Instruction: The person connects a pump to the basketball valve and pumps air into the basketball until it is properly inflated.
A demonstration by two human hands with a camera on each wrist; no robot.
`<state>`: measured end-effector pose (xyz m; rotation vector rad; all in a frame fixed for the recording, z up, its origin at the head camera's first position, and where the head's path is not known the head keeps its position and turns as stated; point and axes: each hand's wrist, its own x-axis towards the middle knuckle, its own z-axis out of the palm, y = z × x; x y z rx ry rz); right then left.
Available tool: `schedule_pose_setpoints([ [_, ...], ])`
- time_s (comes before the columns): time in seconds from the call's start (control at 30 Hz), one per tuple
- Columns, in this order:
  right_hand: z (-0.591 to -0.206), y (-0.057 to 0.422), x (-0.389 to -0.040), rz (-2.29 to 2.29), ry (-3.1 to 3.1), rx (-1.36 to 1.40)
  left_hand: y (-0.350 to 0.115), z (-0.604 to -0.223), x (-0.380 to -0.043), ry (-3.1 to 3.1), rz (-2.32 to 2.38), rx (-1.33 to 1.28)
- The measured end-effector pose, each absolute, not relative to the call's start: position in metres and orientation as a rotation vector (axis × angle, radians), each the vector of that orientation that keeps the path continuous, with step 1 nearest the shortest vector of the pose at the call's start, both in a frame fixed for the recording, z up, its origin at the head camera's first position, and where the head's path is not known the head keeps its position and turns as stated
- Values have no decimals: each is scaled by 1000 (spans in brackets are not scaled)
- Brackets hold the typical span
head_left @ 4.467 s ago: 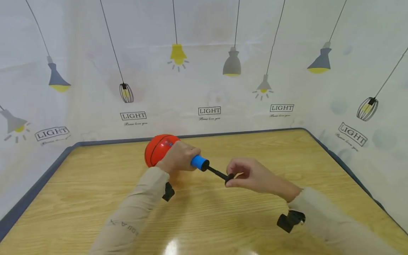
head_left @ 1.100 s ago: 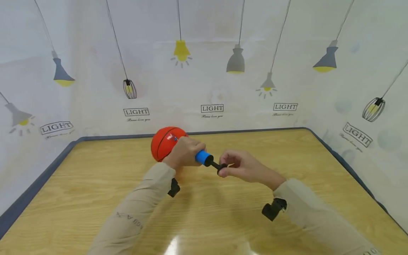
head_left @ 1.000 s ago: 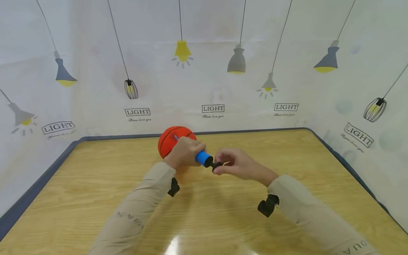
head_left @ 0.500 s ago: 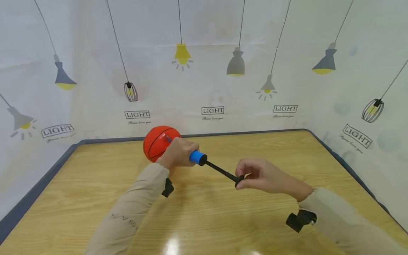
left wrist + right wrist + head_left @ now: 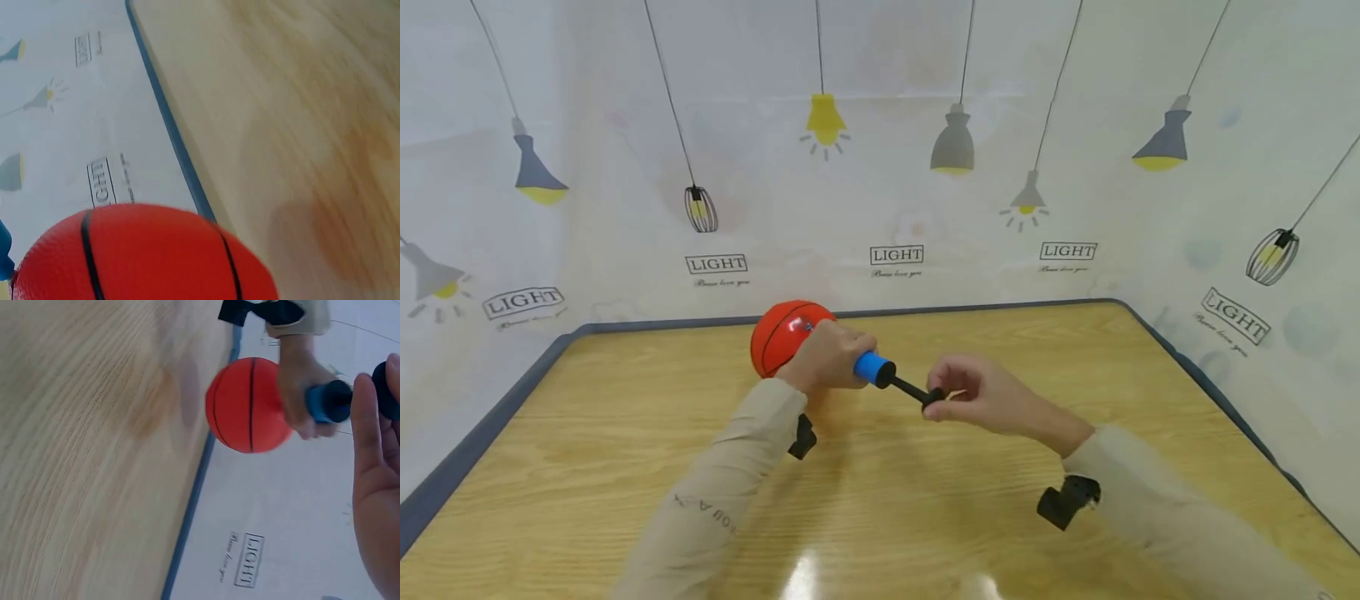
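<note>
My left hand (image 5: 831,357) grips the blue barrel of a hand pump (image 5: 874,368), its fingers wrapped round it. Thumb and fingers of my right hand (image 5: 992,396) pinch the black handle at the end of the pump's rod, which is partly drawn out. Beyond the left hand sits a red ball (image 5: 782,337) with black lines, like a small basketball. The left wrist view shows the ball (image 5: 150,256) large, with a blue piece at its left edge. In the right wrist view the left hand covers part of the ball (image 5: 240,406); where pump and ball meet is hidden.
The wooden table (image 5: 880,500) lies under both hands and carries faint reddish reflections. A white printed backdrop (image 5: 880,183) with lamp drawings rises behind it and at the sides, bordered by a dark blue edge. A black camera is strapped to each wrist.
The rod was short a second ago and long half a second ago. Since then my right hand has come leftward and up, sliding it partly in. The ball has shifted slightly right.
</note>
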<state>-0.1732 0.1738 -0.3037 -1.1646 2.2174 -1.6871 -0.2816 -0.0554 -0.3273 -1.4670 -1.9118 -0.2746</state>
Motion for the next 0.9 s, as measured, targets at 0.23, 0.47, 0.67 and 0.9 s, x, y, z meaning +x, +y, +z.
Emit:
schedule_pose_setpoints([
  [0.23,-303,186,-165,-1616,2104,-1400,-59,-322,-277,-1895,-245,-1484],
  [0.47,-315,158,-193,-1572,2301,-1253,-49,-328,-274,-1875,-253,-1508],
  [0.67,-305,168,-174,-1668,2232,-1231,-55,-328,-275,-1880,-284,-1487],
  [0.9,-307,186,-157,-1712,2023,-1391,-62,-328,-276,-1875,-267,-1479],
])
